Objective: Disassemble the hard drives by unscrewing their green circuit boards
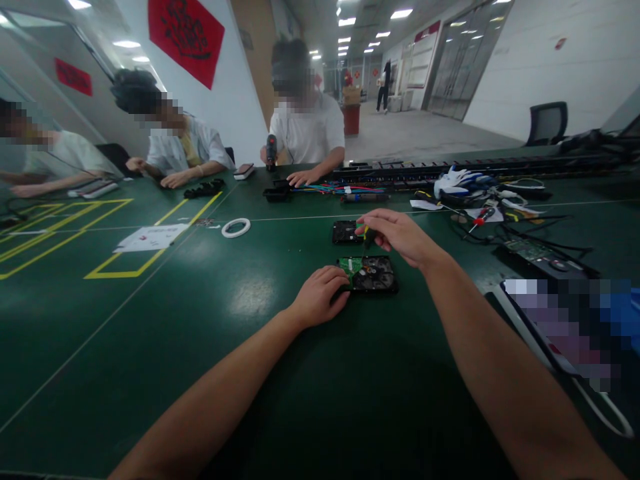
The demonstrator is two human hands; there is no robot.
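Observation:
A black hard drive (373,274) with a green circuit board lies on the green table (210,320) in front of me. My left hand (320,295) rests curled against its left edge, holding it. My right hand (400,235) hovers above the drive, fingers pinched on a small yellow-and-black tool (367,235) pointing down. A second black drive (346,232) sits just behind, partly hidden by my right hand.
A white tape ring (236,227) and a paper sheet (150,237) lie to the left. Coloured cables (345,189), gloves (463,181), screwdrivers and a circuit board (535,252) crowd the right. Three people sit across the table; one holds a power screwdriver (271,151).

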